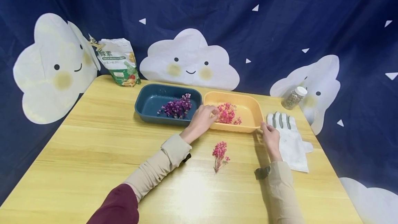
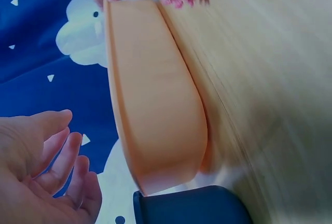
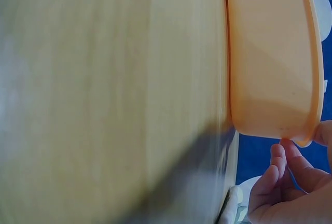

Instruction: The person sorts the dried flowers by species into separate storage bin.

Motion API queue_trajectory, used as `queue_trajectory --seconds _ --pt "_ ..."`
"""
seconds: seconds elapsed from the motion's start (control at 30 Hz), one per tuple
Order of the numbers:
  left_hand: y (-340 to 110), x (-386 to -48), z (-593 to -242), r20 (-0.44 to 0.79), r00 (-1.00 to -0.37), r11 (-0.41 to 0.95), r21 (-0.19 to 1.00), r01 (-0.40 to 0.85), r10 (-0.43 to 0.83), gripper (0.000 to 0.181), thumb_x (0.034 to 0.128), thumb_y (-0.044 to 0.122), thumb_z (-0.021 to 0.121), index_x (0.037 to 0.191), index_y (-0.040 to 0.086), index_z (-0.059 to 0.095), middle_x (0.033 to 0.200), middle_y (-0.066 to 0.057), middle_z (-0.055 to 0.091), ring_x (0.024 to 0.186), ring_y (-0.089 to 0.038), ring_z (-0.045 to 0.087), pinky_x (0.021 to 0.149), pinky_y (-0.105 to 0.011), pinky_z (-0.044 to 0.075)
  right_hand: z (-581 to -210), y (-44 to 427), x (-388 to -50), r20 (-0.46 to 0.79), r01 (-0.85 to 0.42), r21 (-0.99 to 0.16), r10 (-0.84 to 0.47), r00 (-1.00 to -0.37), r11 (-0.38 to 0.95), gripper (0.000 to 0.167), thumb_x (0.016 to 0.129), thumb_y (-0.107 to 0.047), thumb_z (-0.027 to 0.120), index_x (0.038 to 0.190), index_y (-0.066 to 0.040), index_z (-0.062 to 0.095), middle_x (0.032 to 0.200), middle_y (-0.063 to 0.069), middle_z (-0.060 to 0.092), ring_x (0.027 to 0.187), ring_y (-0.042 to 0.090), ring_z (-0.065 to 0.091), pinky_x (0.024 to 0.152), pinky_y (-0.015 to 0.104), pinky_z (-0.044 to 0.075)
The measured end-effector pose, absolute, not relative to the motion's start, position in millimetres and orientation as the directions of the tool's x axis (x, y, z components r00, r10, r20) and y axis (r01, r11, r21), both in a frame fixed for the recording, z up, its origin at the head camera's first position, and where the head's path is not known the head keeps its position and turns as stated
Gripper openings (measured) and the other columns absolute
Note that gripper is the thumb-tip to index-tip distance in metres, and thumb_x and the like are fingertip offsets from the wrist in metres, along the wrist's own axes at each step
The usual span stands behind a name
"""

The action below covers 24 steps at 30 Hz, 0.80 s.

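In the head view my left hand (image 1: 203,117) is over the near left side of the orange tray (image 1: 231,127), where the blue tray (image 1: 164,119) adjoins it. Its fingers curve loosely with nothing held, as the left wrist view also shows for that hand (image 2: 52,167). My right hand (image 1: 271,137) pinches the orange tray's right front corner. The right wrist view has that hand's thumb on the rim (image 3: 313,42) and its fingertips below. Pink dried flowers (image 1: 228,113) lie inside the orange tray. Purple dried flowers (image 1: 177,108) lie inside the blue one.
Another pink flower bunch (image 1: 219,150) lies on the wooden table (image 1: 124,158) in front of the trays. To the right are a white glove (image 1: 290,144) and a white-capped clear jar (image 1: 293,99). A printed bag (image 1: 119,63) stands at the back left, before a dark blue curtain (image 1: 199,6).
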<state>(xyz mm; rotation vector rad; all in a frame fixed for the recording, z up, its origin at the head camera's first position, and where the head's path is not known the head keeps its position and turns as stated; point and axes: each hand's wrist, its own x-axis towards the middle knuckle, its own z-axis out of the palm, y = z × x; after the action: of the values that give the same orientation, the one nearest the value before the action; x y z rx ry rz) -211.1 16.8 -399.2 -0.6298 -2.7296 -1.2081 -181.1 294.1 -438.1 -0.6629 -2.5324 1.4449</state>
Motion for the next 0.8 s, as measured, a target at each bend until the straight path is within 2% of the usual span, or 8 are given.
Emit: queue_trajectory --seconds 0.2,0.43,0.53,0.57,0.67,0.77,0.8 --pt "10.0 -196.1 -403.3 0.239 -0.908 0.583 0.704 0.406 0.345 0.024 0.0889 0.018 0.067 0.111 0.007 0.067 0.105 -0.007 0.068 0.099 -0.025 0.055 0.086 -0.037 0.045 -440.1 294.4 -179.3 -0.085 0.298 -0.851 0.445 -0.891 0.432 0.057 0.096 -0.047 0.046 0.117 0.004 0.062 0.109 0.020 0.059 0.073 0.012 0.054 0.064 0.021 0.046" --pt "5.4 -172.3 -416.2 0.192 -0.901 0.601 0.688 0.406 0.389 0.031 0.0874 0.023 0.069 0.114 0.009 0.065 0.105 -0.006 0.068 0.099 -0.022 0.055 0.087 -0.037 0.046 -441.6 295.7 -179.9 -0.082 0.300 -0.855 0.461 -0.883 0.423 0.053 0.096 -0.045 0.047 0.112 0.003 0.063 0.099 0.016 0.059 0.070 0.012 0.054 0.061 0.020 0.045" --pt "4.3 -160.8 -422.7 0.171 -0.883 0.612 0.663 0.431 0.437 0.034 0.0876 0.025 0.068 0.116 0.008 0.063 0.105 -0.006 0.067 0.099 -0.022 0.055 0.090 -0.038 0.045 -440.9 295.8 -180.7 -0.068 0.289 -0.857 0.464 -0.883 0.426 0.052 0.095 -0.044 0.049 0.111 0.003 0.064 0.095 0.015 0.060 0.067 0.012 0.054 0.059 0.019 0.044" --pt "3.9 -157.2 -424.7 0.159 -0.876 0.614 0.657 0.438 0.455 0.036 0.0876 0.026 0.068 0.118 0.007 0.063 0.106 -0.006 0.066 0.101 -0.023 0.056 0.095 -0.040 0.044 -440.7 295.8 -181.0 -0.066 0.288 -0.857 0.463 -0.884 0.427 0.053 0.095 -0.045 0.049 0.111 0.003 0.064 0.095 0.015 0.060 0.067 0.012 0.054 0.059 0.019 0.044" --pt "2.2 -146.6 -430.5 0.129 -0.855 0.624 0.630 0.462 0.502 0.041 0.0878 0.030 0.068 0.121 0.006 0.061 0.107 -0.006 0.066 0.107 -0.025 0.056 0.103 -0.044 0.039 -439.8 295.4 -181.1 -0.065 0.286 -0.851 0.452 -0.889 0.440 0.054 0.096 -0.045 0.048 0.111 0.004 0.063 0.097 0.017 0.060 0.068 0.012 0.054 0.059 0.019 0.044" --pt "0.4 -137.3 -435.9 0.101 -0.843 0.645 0.598 0.476 0.529 0.046 0.0873 0.034 0.068 0.122 0.005 0.060 0.108 -0.006 0.066 0.108 -0.025 0.056 0.103 -0.043 0.039 -439.3 295.8 -180.8 -0.072 0.290 -0.848 0.446 -0.892 0.444 0.056 0.096 -0.047 0.047 0.113 0.004 0.063 0.101 0.020 0.060 0.070 0.012 0.054 0.059 0.019 0.044" --pt "0.1 -134.5 -437.7 0.094 -0.843 0.656 0.583 0.478 0.530 0.047 0.0869 0.036 0.068 0.121 0.006 0.061 0.108 -0.006 0.066 0.106 -0.024 0.056 0.098 -0.041 0.042 -438.9 295.8 -180.3 -0.073 0.290 -0.847 0.442 -0.894 0.446 0.056 0.096 -0.047 0.046 0.114 0.005 0.062 0.103 0.021 0.060 0.070 0.012 0.054 0.059 0.019 0.044"
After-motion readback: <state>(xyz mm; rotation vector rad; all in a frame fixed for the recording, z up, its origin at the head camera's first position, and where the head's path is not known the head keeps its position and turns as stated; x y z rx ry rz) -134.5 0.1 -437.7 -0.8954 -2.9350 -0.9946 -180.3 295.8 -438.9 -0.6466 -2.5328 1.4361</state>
